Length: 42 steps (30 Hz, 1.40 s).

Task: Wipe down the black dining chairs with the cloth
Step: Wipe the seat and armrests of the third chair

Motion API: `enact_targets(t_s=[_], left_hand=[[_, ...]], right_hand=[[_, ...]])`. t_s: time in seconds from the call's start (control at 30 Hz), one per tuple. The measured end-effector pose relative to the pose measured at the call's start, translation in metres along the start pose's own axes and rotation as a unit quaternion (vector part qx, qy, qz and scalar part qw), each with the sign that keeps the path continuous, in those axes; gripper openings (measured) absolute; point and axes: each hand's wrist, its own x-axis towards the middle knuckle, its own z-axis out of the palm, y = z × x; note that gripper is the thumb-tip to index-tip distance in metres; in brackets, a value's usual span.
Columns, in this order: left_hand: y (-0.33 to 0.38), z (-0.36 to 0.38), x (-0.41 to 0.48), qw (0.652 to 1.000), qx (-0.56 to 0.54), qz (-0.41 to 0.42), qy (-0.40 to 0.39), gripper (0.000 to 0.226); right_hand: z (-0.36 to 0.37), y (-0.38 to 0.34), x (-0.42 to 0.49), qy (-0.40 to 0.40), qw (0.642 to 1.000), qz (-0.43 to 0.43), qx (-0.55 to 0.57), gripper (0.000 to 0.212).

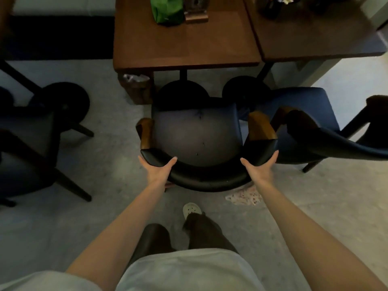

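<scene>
A black dining chair [197, 135] with a curved padded backrest [207, 181] and wooden arm ends stands in front of me, facing the table. My left hand [157, 171] grips the backrest's left side, thumb on the inside. My right hand [260, 167] grips its right side the same way. A pale patterned cloth [244, 197] shows just below the backrest near my right wrist; I cannot tell whether it hangs or lies on the floor.
A brown wooden table [186, 47] carries a green bag [167, 10]; a second table [315, 38] adjoins on the right. A blue chair [310, 114] stands close on the right, dark chairs [31, 143] on the left. My feet are behind the chair.
</scene>
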Motion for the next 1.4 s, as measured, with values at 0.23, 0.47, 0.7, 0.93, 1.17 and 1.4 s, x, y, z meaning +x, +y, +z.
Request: enact_targets(t_s=[0.23, 0.47, 0.7, 0.93, 1.17, 1.4], left_hand=[[0.001, 0.010, -0.001, 0.996, 0.025, 0.033, 0.081, 0.123], [-0.003, 0.005, -0.005, 0.996, 0.010, 0.048, 0.077, 0.115], [-0.028, -0.006, -0.030, 0.996, -0.016, 0.044, 0.072, 0.111], [-0.078, -0.026, -0.063, 0.996, -0.011, 0.050, 0.073, 0.114], [-0.133, -0.037, -0.081, 0.996, 0.005, 0.050, 0.069, 0.108], [-0.144, -0.046, -0.092, 0.996, -0.008, 0.064, 0.056, 0.108]], right_hand=[[-0.005, -0.004, 0.018, 0.005, 1.000, 0.025, 0.011, 0.114], [-0.007, 0.004, 0.006, 0.018, 0.999, 0.011, 0.032, 0.104], [-0.019, 0.024, -0.017, 0.018, 0.999, -0.007, 0.048, 0.104], [-0.030, 0.079, -0.055, 0.030, 0.998, -0.018, 0.061, 0.100], [-0.031, 0.132, -0.075, 0.027, 0.997, -0.029, 0.070, 0.100], [-0.030, 0.149, -0.087, 0.045, 0.996, -0.021, 0.076, 0.098]])
